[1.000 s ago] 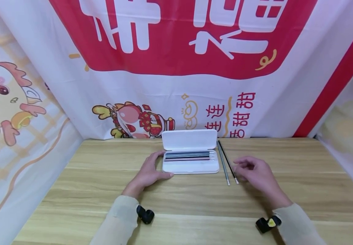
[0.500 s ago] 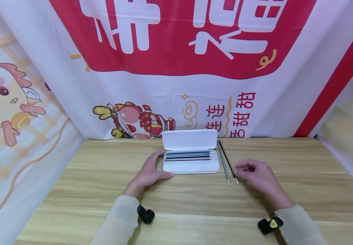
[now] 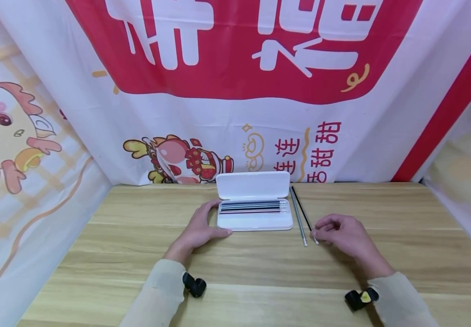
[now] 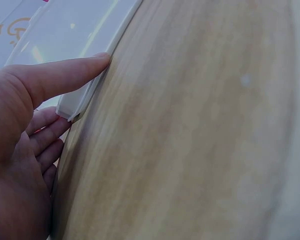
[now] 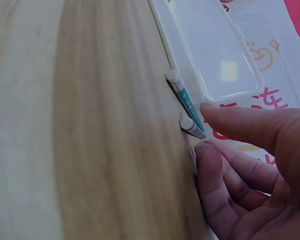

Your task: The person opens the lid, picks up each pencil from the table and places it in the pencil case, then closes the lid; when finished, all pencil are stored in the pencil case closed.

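Observation:
A white pencil case (image 3: pixel 255 222) lies with its lid up, several pencils (image 3: pixel 252 208) side by side in its rear part. My left hand (image 3: pixel 200 229) holds the case's left end, thumb along the front edge and fingers at the back corner. To the right of the case, a teal pencil (image 3: pixel 298 218) and a black pencil (image 3: pixel 303 210) lie on the table, eraser ends toward me. My right hand (image 3: pixel 339 231) is at the black pencil's eraser end (image 5: pixel 188 125). In the right wrist view, thumb and forefinger stand apart on either side of it.
The wooden table (image 3: pixel 260 272) ends at a hanging printed cloth (image 3: pixel 235 113) close behind the raised lid (image 3: pixel 253 185). Another printed cloth (image 3: pixel 35 136) hangs along the left side.
My right hand has shifted slightly toward me along the black pencil, its fingertips now closer to the eraser end. The left hand, case and pencils have stayed in place.

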Motion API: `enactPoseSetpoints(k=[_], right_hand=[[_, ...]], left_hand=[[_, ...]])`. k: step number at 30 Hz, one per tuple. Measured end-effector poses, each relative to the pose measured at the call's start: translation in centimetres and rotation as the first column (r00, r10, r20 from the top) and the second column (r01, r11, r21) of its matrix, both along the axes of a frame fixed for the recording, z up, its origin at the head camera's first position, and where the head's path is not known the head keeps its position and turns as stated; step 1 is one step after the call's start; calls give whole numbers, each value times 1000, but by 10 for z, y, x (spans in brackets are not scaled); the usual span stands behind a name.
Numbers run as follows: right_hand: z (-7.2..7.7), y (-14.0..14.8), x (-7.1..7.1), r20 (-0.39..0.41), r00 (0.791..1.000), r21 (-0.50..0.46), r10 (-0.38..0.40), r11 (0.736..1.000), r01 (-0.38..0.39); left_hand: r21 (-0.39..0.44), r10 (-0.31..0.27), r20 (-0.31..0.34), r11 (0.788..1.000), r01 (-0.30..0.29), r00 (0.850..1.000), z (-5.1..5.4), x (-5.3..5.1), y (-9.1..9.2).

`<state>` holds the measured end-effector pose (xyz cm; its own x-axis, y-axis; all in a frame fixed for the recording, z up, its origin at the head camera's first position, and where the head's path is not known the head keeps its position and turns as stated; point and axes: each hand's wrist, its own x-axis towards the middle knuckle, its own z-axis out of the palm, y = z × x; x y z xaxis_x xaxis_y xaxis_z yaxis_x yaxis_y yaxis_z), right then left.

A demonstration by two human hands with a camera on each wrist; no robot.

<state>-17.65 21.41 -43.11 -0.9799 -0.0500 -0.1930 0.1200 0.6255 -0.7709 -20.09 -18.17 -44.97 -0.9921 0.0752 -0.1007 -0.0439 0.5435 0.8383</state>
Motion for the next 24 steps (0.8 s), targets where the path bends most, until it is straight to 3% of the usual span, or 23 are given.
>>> enactPoseSetpoints(k=[10, 24], right_hand=[[0, -1, 0, 0, 1000, 82, 27, 996, -27], [3, -3, 2, 2, 1000, 81, 11, 997, -11]], left_hand=[[-3, -3, 2, 1000, 3, 1000, 0, 0, 0], [3, -4, 4, 1000, 4, 1000, -1, 0, -1]])
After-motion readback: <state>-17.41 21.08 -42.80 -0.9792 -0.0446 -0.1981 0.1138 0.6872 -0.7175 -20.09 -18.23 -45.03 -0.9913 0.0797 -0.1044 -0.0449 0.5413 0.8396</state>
